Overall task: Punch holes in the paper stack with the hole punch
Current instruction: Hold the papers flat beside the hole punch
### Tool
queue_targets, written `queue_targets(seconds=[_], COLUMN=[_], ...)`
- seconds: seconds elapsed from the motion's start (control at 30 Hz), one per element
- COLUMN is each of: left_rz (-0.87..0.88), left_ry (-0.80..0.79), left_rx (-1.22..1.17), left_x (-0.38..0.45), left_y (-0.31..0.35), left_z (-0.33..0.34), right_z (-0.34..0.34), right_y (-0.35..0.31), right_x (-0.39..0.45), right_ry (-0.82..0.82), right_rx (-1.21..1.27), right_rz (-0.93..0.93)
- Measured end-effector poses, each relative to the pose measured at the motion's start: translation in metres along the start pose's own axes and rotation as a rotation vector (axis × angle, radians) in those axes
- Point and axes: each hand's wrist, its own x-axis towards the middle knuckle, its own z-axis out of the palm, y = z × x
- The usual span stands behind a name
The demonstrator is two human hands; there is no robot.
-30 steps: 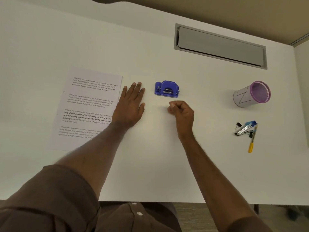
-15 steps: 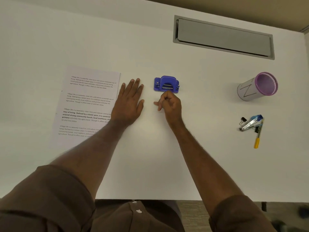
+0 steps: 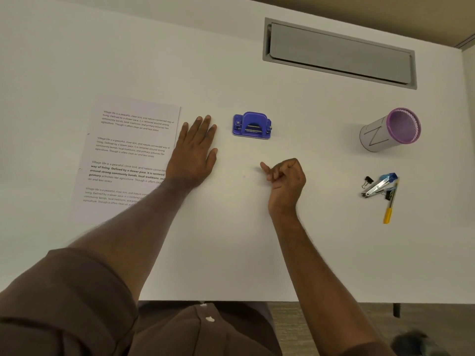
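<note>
A blue hole punch (image 3: 252, 125) sits on the white desk (image 3: 231, 240), with nothing in its slot. To its left lies the paper stack (image 3: 128, 155), printed with text. My left hand (image 3: 195, 152) lies flat on the desk between the punch and the paper, and its heel and forearm overlap the paper's right edge. My right hand (image 3: 285, 177) is curled into a loose fist below and right of the punch; it holds nothing, and one finger sticks out to the left. It does not touch the punch.
A white pen cup (image 3: 390, 129) with a purple rim lies on its side at the right. Below it are a stapler (image 3: 379, 186), binder clips (image 3: 368, 181) and a yellow-tipped pen (image 3: 390, 205). A grey cable hatch (image 3: 339, 53) is set in the desk at the back.
My right hand reached up to just below the hole punch, then drew back down and to the right. My left hand stayed flat beside the paper.
</note>
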Motion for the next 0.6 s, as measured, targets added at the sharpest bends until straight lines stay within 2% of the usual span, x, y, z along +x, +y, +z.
queue_targets(seconds=[0.1, 0.27, 0.37, 0.5, 0.6], left_rz=[-0.003, 0.000, -0.005, 0.000, -0.002], left_ry=[-0.009, -0.009, -0.017, 0.002, 0.007], left_rx=[0.004, 0.013, 0.010, -0.010, -0.009], left_x=[0.000, 0.000, -0.001, 0.000, 0.000], left_y=[0.000, -0.001, -0.002, -0.001, -0.001], left_z=[-0.001, -0.001, 0.000, 0.000, 0.000], right_z=[0.008, 0.040, 0.052, 0.045, 0.037], right_y=[0.010, 0.019, 0.016, 0.003, -0.005], right_x=[-0.019, -0.025, -0.020, -0.005, 0.012], right_ry=[0.051, 0.047, -0.009, -0.162, -0.193], right_rx=[0.024, -0.010, -0.049, -0.097, -0.082], right_rz=[0.019, -0.004, 0.015, 0.048, 0.060])
